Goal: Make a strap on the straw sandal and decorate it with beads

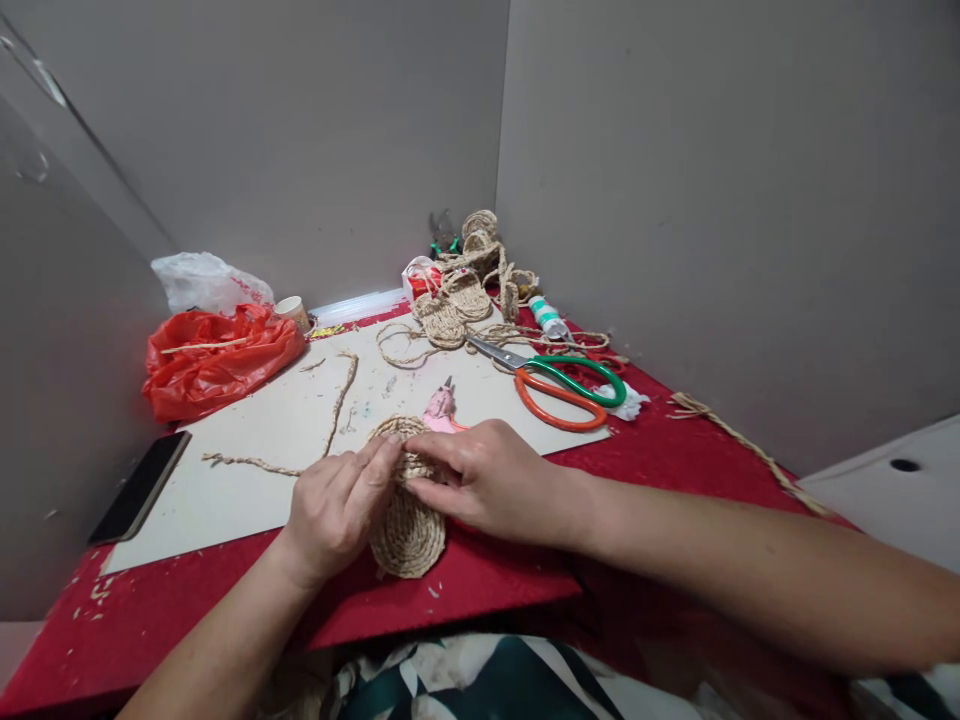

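Note:
A small figure-eight piece of coiled straw braid (409, 540), like a slipper sole, is held above the table's front edge. My left hand (337, 505) grips its left side, thumb and fingers closed near its narrow middle. From the right, my right hand (510, 482) pinches the same middle part; the fingers cover what lies between them. A loose straw braid (341, 405) runs from behind my left hand over the white board. Just beyond the piece, a pink glue gun (439, 408) shows its nozzle, its rear hidden behind my right hand.
Scissors (536, 372) with green and orange handles lie on the white board (225, 510). Behind are straw slippers (454, 305) and pliers (444, 240). Left are a red plastic bag (217, 365), a paper cup (292, 312) and a phone (141, 485). Partition walls enclose the red-covered table (480, 590).

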Demonstrator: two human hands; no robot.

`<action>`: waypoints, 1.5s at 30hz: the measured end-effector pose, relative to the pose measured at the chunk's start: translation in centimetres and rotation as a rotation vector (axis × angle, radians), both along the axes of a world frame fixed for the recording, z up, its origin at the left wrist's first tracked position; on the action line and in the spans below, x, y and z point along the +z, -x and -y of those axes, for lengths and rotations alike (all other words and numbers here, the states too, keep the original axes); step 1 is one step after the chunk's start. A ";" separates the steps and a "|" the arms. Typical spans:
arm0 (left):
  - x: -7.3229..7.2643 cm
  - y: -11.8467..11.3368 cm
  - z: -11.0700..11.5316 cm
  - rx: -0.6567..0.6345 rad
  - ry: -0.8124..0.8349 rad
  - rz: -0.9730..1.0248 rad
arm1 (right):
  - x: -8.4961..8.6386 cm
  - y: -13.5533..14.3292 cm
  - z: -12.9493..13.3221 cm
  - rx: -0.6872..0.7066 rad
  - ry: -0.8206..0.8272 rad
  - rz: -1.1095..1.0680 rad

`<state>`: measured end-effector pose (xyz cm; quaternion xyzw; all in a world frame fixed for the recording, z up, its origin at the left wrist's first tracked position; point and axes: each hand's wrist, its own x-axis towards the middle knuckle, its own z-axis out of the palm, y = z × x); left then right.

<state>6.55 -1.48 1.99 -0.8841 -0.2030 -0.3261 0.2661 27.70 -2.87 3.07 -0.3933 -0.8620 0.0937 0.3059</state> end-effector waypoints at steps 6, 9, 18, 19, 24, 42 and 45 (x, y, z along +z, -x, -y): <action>0.5 -0.4 0.2 0.004 0.021 0.022 | 0.3 0.1 0.0 0.001 0.036 0.045; 0.5 -0.5 0.1 0.022 0.039 0.013 | 0.7 0.3 0.0 -0.018 0.073 0.086; 1.3 0.8 0.6 0.055 0.391 0.207 | 2.8 0.8 -1.2 -0.070 0.111 0.048; 1.4 1.1 0.6 0.050 0.448 0.277 | 3.1 0.7 -1.3 -0.082 0.097 0.036; 1.4 2.6 -0.3 0.039 0.737 0.733 | 4.5 0.5 -1.9 -0.126 -0.073 -0.068; 1.9 3.6 0.1 -0.020 0.516 0.868 | 3.2 5.8 -3.4 -0.101 -0.080 -0.032; 1.9 3.5 0.6 -0.045 0.669 1.064 | 2.8 6.8 -4.2 -0.170 -0.061 -0.043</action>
